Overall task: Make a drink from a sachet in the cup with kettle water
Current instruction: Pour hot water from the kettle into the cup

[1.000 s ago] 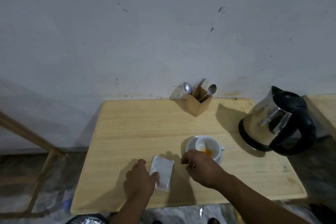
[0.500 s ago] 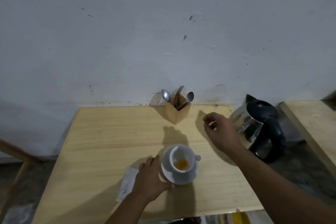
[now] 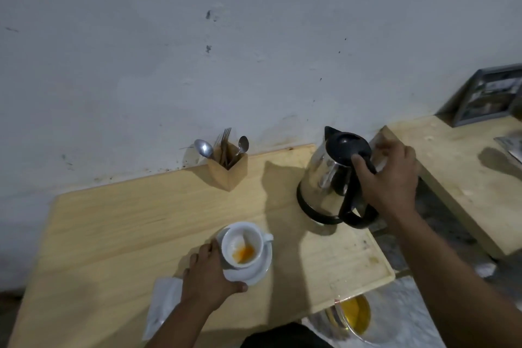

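Observation:
A white cup with orange powder at its bottom stands on a white saucer near the table's front. My left hand grips the saucer's left rim. The white sachet lies flat on the table, partly under my left wrist. At the table's right end stands a steel kettle with a black lid and handle. My right hand is wrapped around that handle; the kettle rests on the table.
A wooden holder with spoons and a fork stands at the back by the wall. The wooden table ends just right of the kettle. A second wooden surface lies further right. A glass bowl sits below the front edge.
My right hand has travelled from beside the cup over to the kettle and closed on its handle. My left hand left the sachet and took hold of the saucer. The camera swung right.

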